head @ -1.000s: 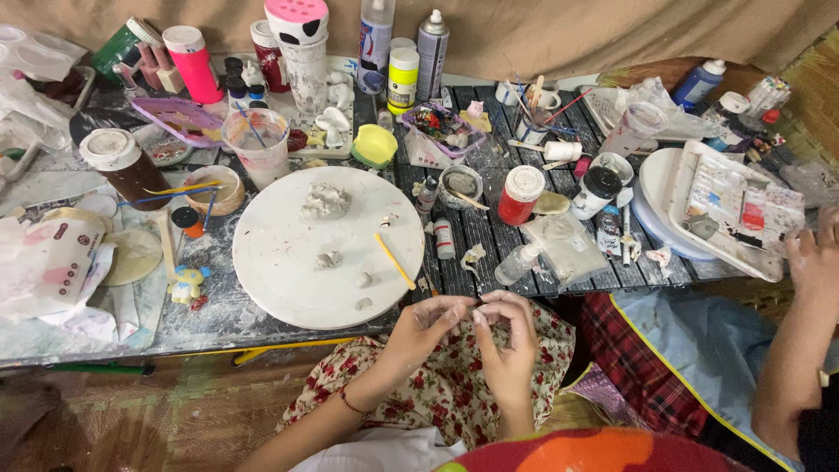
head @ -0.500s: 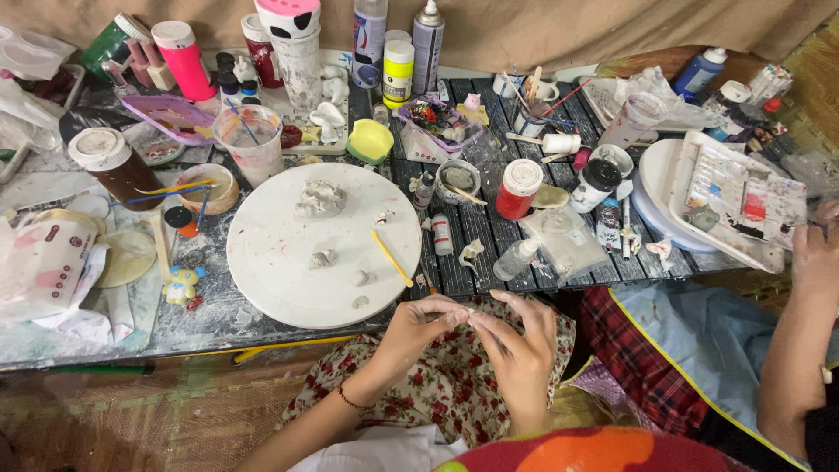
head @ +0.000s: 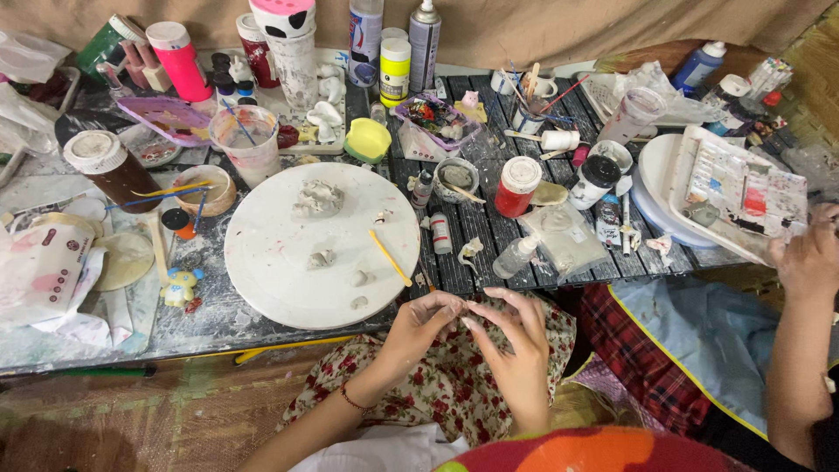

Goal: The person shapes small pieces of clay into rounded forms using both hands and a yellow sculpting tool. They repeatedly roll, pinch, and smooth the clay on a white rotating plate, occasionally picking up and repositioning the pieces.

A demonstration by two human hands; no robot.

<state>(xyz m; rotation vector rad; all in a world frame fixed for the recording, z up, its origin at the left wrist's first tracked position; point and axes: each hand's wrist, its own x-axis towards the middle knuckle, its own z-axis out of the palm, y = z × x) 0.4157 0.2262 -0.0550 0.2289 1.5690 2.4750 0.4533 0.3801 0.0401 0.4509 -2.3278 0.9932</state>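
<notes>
Clay bit (head: 461, 308): tiny pale piece pinched between both hands' fingertips, held over the lap just off the near edge of the tabletop (head: 105, 336). Too small to tell its shape. Left hand (head: 418, 323) and right hand (head: 511, 336) meet tip to tip, fingers curled narrow around the piece, nothing else in either.

Step looks like hand-shaping a small part, judging by the grip. White round board (head: 288, 253) just ahead carries a bigger clay lump (head: 317, 198), a few small lumps (head: 322, 259) and a yellow stick tool (head: 389, 257), all apart from the hands.

Next move likely calls for light, even fingertip pressure and small turns; the piece is easy to squash or drop into the lap.

Another person's hand (head: 808, 258) works at the paint palette (head: 734, 192), far right.
</notes>
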